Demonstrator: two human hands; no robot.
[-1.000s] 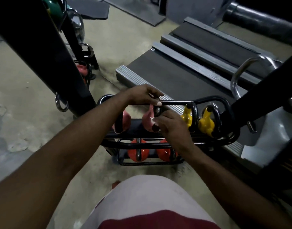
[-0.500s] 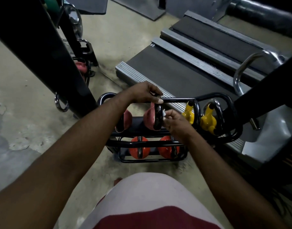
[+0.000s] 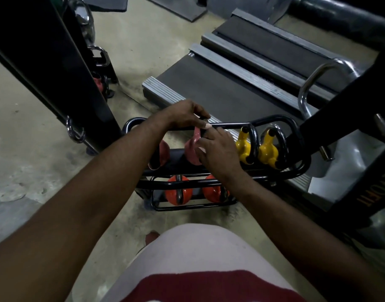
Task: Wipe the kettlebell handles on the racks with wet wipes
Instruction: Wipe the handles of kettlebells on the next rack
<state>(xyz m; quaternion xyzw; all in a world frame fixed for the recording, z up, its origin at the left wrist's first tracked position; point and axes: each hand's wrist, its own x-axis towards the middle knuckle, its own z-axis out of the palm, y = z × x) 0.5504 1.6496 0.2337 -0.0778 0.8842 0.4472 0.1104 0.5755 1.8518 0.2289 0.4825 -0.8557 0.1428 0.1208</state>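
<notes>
Pink kettlebell [image 3: 192,153] mid-wipe — my right hand [image 3: 219,151] pinches its handle, left hand [image 3: 185,115] grips the rack [image 3: 281,120]; yellow pair [image 3: 245,148] beside it probably remains.

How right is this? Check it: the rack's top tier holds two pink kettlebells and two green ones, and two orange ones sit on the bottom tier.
One detail is wrong: the colour. The head view shows yellow kettlebells, not green, on the top tier of the rack. The rest stands: two pink kettlebells beside them, two orange kettlebells on the bottom tier.
</notes>
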